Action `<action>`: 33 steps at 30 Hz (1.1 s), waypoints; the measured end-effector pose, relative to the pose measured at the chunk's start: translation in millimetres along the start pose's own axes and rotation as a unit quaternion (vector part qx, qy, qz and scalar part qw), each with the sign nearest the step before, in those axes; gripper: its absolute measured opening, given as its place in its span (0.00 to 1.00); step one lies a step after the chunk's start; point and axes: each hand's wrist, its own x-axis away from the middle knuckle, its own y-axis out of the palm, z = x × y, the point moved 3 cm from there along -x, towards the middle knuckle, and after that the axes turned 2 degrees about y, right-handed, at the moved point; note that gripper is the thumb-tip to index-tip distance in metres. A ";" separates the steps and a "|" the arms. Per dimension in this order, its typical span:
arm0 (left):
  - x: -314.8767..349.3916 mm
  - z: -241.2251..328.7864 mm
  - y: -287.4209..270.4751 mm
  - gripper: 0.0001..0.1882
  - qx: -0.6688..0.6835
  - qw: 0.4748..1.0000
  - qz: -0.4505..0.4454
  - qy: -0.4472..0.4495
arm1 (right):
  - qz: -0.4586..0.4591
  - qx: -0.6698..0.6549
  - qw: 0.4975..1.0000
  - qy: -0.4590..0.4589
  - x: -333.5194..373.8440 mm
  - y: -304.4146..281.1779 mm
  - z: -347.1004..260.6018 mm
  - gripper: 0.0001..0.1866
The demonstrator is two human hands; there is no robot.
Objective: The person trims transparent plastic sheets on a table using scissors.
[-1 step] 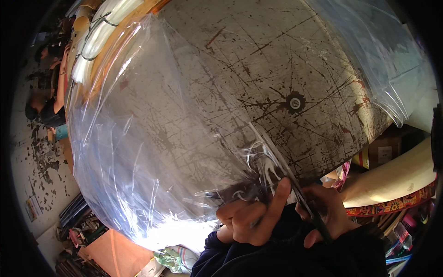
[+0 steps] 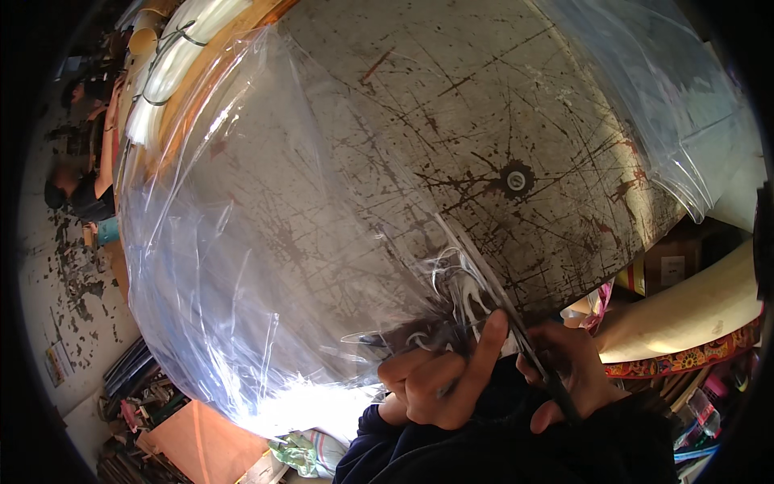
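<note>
While right hand (image 2: 584, 373) grips long tool (image 2: 557, 390), left hand (image 2: 439, 391) curls at film (image 2: 234, 250), can't tell its grip; film covers desk's (image 2: 459, 105) left, roll (image 2: 685, 310) beside right edge.

In the right hand (image 2: 576, 367)'s grip, a dark tool (image 2: 558, 394); left of the grip, clear, blue-tinged plastic sheet (image 2: 234, 266) with white glare; beyond, grey tabletop (image 2: 468, 121) streaked brown; rightward, cream roll (image 2: 685, 302) above red, yellow-flowered cloth (image 2: 685, 356).

At lower right, the right hand (image 2: 584, 369) partly hides a dark tool (image 2: 558, 393). Glare washes out plastic sheeting (image 2: 234, 347), lower left. A person (image 2: 83, 199), upper left, is blurred.
</note>
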 end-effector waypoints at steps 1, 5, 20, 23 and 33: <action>-0.4 0.4 0.0 0.20 0.001 1.000 0.001 0.000 | 0.005 -0.004 1.000 0.003 0.6 -0.1 -2.1 0.47; -2.8 2.0 -0.8 0.20 -0.001 1.000 -0.006 0.004 | 0.005 0.014 1.000 -0.002 1.8 -3.1 -2.0 0.47; -3.3 1.0 4.1 0.21 0.002 0.999 0.018 -0.036 | -0.019 0.024 0.996 0.083 -3.1 -1.9 -4.6 0.47; -3.0 -0.4 4.5 0.21 0.004 0.999 0.022 -0.042 | -0.010 0.055 0.996 0.075 -1.4 0.2 -0.6 0.44; 11.3 -16.3 -13.2 0.14 0.064 0.991 0.009 -0.117 | 0.261 0.369 0.873 -0.185 17.6 -13.4 -39.7 0.40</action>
